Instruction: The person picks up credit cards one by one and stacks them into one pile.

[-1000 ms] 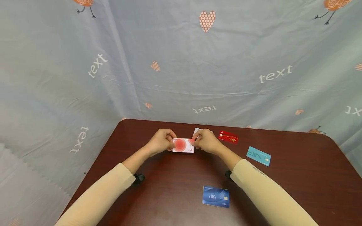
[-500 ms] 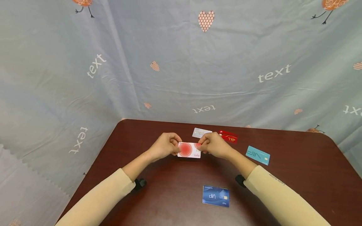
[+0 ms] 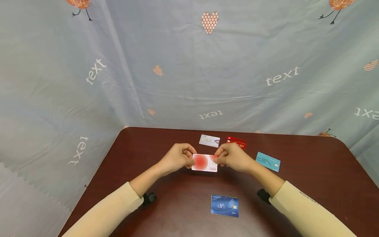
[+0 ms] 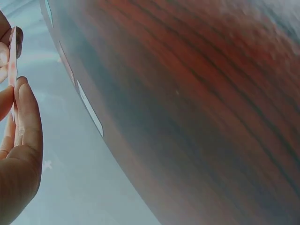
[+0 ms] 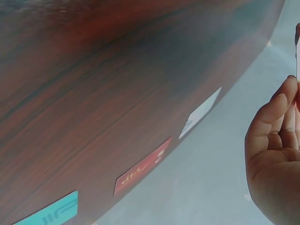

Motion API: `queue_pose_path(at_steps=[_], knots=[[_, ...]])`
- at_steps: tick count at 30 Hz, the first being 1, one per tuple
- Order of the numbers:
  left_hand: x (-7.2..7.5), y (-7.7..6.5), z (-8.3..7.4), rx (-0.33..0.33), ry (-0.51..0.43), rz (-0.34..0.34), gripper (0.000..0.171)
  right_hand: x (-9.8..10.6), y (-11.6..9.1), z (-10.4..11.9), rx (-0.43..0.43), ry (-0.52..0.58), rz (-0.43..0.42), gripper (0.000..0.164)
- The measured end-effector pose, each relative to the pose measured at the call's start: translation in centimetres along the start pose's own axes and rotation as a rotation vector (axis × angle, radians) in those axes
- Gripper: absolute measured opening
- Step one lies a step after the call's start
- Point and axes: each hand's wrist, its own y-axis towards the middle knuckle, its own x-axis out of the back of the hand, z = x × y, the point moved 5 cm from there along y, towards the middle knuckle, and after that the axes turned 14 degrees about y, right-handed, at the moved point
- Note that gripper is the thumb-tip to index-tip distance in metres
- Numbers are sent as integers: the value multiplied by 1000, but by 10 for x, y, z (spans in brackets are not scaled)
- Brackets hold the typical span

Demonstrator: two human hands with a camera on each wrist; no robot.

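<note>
A person's left hand (image 3: 178,156) pinches one end of a red-and-white card (image 3: 204,163) between thumb and fingers; the right hand (image 3: 234,158) pinches the opposite end.

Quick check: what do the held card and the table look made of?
Held card: probably plastic, smooth, being thin and flat; coated cardstock is possible. Table: wood or wood-look laminate, satin, from its streaked reddish grain and soft sheen.
</note>
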Motion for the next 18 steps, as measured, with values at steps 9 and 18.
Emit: queue_pose_path(at_steps=[9, 18], knots=[[-14, -4, -10, -10, -23, 33, 24, 7, -19, -3, 1, -5, 9, 13], [-24, -9, -18, -1, -48, 59, 22, 11, -36, -3, -3, -11, 0, 14]])
